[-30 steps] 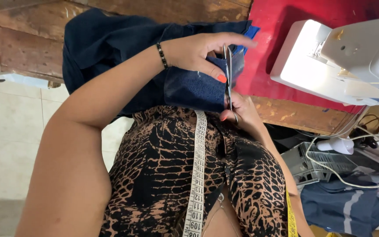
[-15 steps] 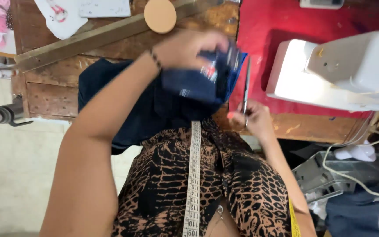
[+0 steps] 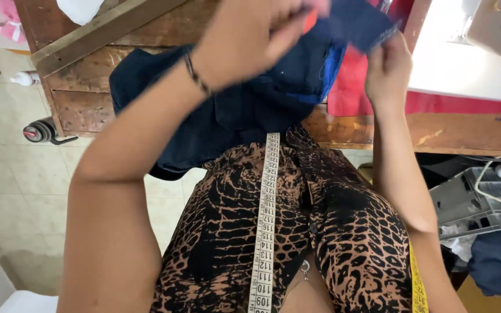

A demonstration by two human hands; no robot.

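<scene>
Both hands are raised over the front edge of the wooden desk [image 3: 378, 130], working on a dark blue cloth [image 3: 250, 110]. The left hand [image 3: 250, 35], with a dark bracelet [image 3: 195, 72] at the wrist, is closed on a raised fold of the cloth near the top of the view; its fingers are blurred, so how tightly they pinch cannot be told. The right hand [image 3: 387, 69] is closed on the edge of a small flap of the same cloth, thumb and fingers pinched together at the flap's lower corner. Whether anything else sits in that grip cannot be told; nothing like a tool shows. Most of the cloth lies bunched on the desk's front edge and hangs down over it toward the lap, against a brown and black patterned dress [image 3: 331, 243]. A brighter blue lining shows at the fold just left of a red cloth [image 3: 349, 93] that covers the desk under a white sewing machine [image 3: 482, 46] at the right end. A white measuring tape [image 3: 265, 220] hangs down the front of the dress. As a judgement, the work looks to be in a middle stage: the cloth is gathered and one small part is lifted for close handling, but it is not under the machine, and most of it lies loose and unsorted.
</scene>
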